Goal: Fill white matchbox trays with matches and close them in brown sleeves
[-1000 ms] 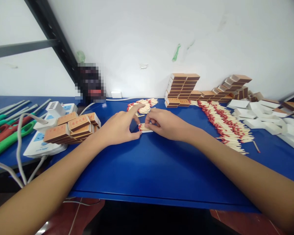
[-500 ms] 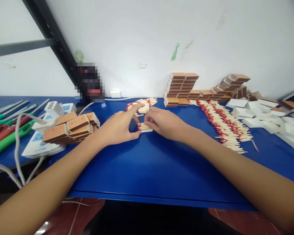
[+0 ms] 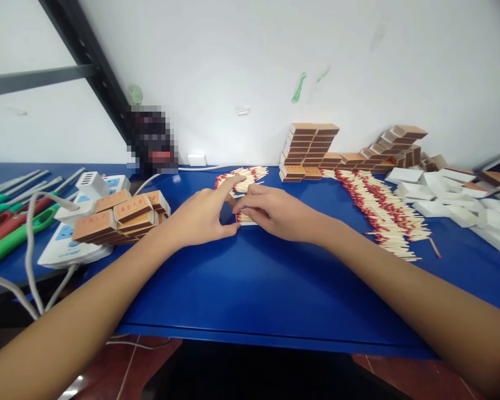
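Note:
A small white matchbox tray filled with red-tipped matches lies on the blue table. My left hand grips the tray's left end between thumb and fingers, its index finger stretched out toward a small pile of loose matches just behind. My right hand lies over the tray's right side with its fingers curled down onto the matches, hiding most of the tray.
Closed orange matchboxes are heaped at the left on a white power strip. Green and red long lighters lie far left. Stacked boxes stand at the back wall. A long row of matches and white empty trays fill the right.
My right hand has slid a little to the left over the tray and now covers more of it. My left hand has stayed where it was.

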The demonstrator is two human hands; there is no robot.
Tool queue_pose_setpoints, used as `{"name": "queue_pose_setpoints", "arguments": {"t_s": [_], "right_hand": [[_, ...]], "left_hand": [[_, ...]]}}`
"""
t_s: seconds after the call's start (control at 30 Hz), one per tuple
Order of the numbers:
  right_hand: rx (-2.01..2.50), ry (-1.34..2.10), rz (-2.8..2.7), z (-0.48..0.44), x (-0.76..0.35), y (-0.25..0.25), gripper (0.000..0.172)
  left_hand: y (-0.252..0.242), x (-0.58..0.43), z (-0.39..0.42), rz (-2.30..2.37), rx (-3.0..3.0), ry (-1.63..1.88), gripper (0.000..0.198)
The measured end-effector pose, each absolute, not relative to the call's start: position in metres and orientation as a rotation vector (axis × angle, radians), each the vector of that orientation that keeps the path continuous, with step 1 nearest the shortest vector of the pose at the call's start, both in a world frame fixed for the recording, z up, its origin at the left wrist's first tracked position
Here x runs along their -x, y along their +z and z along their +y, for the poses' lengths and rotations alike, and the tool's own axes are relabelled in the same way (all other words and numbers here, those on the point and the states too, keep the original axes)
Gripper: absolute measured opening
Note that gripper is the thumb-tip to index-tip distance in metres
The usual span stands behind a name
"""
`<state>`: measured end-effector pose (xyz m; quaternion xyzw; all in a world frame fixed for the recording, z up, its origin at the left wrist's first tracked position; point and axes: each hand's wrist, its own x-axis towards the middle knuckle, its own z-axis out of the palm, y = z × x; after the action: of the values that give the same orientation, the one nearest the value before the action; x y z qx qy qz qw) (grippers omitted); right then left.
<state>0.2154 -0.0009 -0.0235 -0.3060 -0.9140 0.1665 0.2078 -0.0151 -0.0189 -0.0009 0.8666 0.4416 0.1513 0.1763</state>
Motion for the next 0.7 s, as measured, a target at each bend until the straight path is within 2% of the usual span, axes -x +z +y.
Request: {"name": "queue_pose_setpoints", "arguments": {"t_s": [0.43,0.57,0.7], "right_hand": [[0.813,0.489,-2.559,-0.003,-0.217,-0.022,0.032],[0.908,0.418,-2.439,0.008,-0.219,-0.027,0.029],[1.036,0.358,-2.355,0.031,-0.22,-0.037,0.024]], "left_hand": [[-0.002,0.017,-0.018,1.234,-2.474,0.421,0.088],[-0.003,0.017,-0.017,1.221,-2.488,0.425,0.092],[-0.002,0.018,-0.016,1.222,-2.499,0.433,0.085]]}}
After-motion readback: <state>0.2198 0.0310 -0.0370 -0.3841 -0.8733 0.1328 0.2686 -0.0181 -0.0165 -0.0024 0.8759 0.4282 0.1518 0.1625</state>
